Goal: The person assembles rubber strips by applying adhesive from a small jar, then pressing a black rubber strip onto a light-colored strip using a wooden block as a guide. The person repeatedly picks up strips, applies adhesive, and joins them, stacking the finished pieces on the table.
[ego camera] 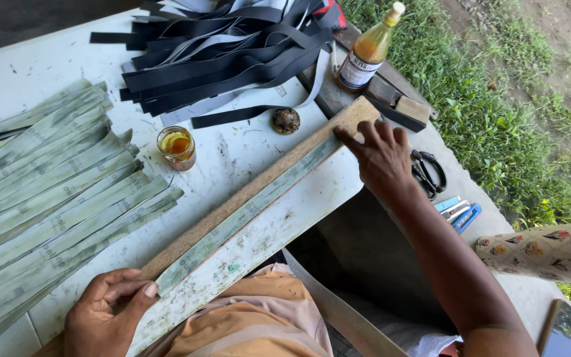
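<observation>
A long wooden slat (pixel 246 192) lies diagonally on the white table (pixel 266 238), with a pale green strip (pixel 259 201) laid along its lower edge. My left hand (pixel 104 314) pinches the near end of the strip against the slat, thumb on top. My right hand (pixel 381 155) presses flat on the far end of the strip and slat, fingers spread. Neither hand lifts anything off the table.
Several green strips (pixel 47 198) fan out at the left. A pile of black strips (pixel 226 46) lies at the back. A small glass jar of amber liquid (pixel 176 147), a bottle (pixel 368 49), a dark round lump (pixel 285 120), scissors (pixel 427 173) and a patterned tumbler (pixel 543 251) stand around. Grass lies to the right.
</observation>
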